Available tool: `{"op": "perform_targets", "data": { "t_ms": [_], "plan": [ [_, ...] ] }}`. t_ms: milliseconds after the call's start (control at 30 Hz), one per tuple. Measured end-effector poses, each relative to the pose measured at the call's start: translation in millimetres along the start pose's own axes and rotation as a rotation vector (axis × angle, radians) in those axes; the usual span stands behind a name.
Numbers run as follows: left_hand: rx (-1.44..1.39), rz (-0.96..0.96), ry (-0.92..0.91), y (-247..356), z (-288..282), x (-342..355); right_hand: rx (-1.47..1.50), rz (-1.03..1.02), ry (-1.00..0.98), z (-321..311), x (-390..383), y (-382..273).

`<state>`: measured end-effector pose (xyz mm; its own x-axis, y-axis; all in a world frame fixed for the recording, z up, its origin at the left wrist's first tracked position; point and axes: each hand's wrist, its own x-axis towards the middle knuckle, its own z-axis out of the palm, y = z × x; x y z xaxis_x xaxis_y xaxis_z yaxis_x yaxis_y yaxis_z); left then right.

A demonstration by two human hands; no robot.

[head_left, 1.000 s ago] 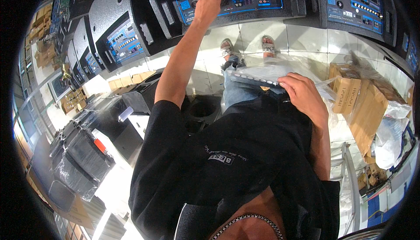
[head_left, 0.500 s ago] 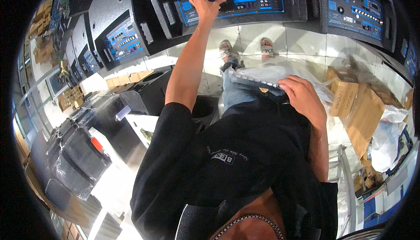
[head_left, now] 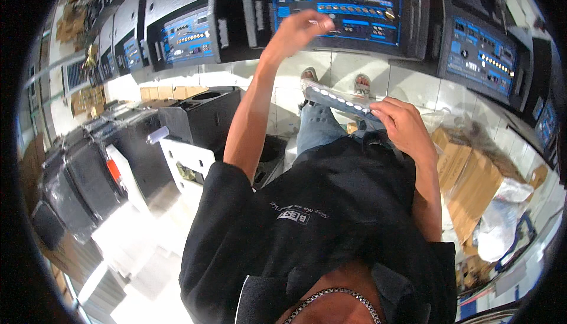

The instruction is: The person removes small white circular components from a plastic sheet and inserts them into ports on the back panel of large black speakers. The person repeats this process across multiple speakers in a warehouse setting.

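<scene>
My left hand (head_left: pixel 301 32) is in front of the lower left part of a blue and black amplifier panel (head_left: pixel 348 43), blurred by motion. Its fingers point to the right, and whether they pinch anything is not clear. The panel carries a row of gold and silver knobs and sits in a black speaker cabinet (head_left: pixel 260 14). Lower down, before my jeans, my right hand (head_left: pixel 401 124) pinches the right end of a clear plastic strip (head_left: pixel 336 101). A row of round white pieces runs along it.
More black cabinets with blue panels stand left (head_left: pixel 186 35) and right (head_left: pixel 481 55). Cardboard boxes (head_left: pixel 469 182) and a white plastic bag (head_left: pixel 499 223) lie at right. Black speaker boxes (head_left: pixel 195 114) and a white board (head_left: pixel 186 159) are at left. Pale tiles (head_left: pixel 413 82) cover the floor.
My left hand has come away from the knobs at the panel's upper left, toward me. My right hand keeps the strip, now tilted down more to the right. The whole view has shifted a little.
</scene>
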<state>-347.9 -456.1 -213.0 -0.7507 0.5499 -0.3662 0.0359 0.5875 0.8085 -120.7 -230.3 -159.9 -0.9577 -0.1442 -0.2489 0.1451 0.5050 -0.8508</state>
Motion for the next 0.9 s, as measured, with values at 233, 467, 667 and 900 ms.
{"op": "perform_targets", "data": {
  "t_ms": [233,467,667,900],
  "plan": [
    [0.158,0.264,0.148,65,-46,-163,0.030,-0.247,-0.176,0,72,-80],
    [0.047,0.047,0.371,24,-110,-254,-0.071,-0.487,-0.300,54,119,-181],
    [0.030,0.050,0.473,-42,-172,-324,-0.145,-0.506,-0.438,125,154,-250],
    [0.566,0.142,1.079,-59,-220,-378,-0.101,-0.432,-0.463,207,174,-324]
  ]
}}
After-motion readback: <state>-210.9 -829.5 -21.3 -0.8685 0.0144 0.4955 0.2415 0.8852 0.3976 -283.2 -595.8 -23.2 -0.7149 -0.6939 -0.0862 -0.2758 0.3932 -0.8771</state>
